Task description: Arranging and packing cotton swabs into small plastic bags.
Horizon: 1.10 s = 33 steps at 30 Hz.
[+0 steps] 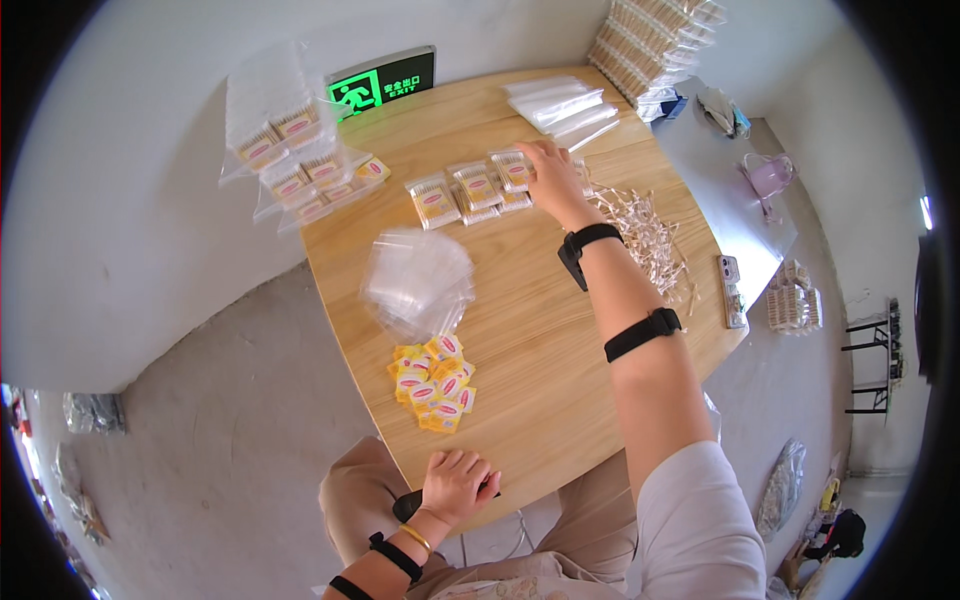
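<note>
My right hand (pixel 553 180) reaches across the table with its fingers closed at the right end of a row of cotton swab packs (pixel 478 185). These are small clear bags with white-tipped sticks and a yellow-and-red card, stacked in two layers. The fingers touch the end pack (pixel 513 171); part of the row lies hidden behind the hand. Beside my right forearm spreads a heap of loose cotton swabs (pixel 650 240). My left hand (pixel 457 487) rests curled at the near table edge over a black object (pixel 406 506), and its palm is hidden.
Flat clear bags (pixel 420 280) lie left of centre, above a pile of yellow cards (pixel 436 385). Bagged swab packs (pixel 300 160) are stacked at the far left. Plastic sleeves (pixel 560 108) lie at the back. A phone (pixel 729 270) sits by the right edge.
</note>
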### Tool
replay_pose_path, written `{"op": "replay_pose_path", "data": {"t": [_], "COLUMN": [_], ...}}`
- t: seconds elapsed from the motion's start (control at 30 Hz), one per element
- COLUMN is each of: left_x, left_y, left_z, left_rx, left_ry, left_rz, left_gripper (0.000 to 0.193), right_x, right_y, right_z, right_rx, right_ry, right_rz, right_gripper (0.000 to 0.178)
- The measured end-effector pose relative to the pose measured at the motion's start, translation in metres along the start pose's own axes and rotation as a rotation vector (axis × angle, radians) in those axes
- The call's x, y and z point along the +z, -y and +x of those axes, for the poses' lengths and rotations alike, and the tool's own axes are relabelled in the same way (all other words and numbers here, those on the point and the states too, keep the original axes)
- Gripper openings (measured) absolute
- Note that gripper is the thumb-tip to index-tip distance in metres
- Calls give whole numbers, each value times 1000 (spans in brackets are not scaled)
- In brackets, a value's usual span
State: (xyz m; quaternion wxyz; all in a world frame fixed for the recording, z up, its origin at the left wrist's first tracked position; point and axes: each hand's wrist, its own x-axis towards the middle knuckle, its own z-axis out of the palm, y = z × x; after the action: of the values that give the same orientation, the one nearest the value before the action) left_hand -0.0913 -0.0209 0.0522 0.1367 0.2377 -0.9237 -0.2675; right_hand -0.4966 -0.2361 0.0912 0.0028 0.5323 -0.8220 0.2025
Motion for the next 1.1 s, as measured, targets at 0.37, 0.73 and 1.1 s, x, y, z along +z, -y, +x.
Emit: {"op": "replay_pose_path", "data": {"t": [0.37,0.73,1.1], "left_x": [1,2,1], "left_y": [-2,-2,-3], "left_z": [1,0,1], "left_rx": [11,13,10], "left_ry": [-46,-68,-28], "left_rz": [-29,-17,11], "left_gripper": [21,20,20], "right_x": [43,26,27], "right_y": [6,41,24], "right_z": [-16,-38,-34], "right_rx": [-137,-189,-115], "right_ry": [152,32,-62], "right_rz": [55,86,88], "right_gripper": [50,40,41]}}
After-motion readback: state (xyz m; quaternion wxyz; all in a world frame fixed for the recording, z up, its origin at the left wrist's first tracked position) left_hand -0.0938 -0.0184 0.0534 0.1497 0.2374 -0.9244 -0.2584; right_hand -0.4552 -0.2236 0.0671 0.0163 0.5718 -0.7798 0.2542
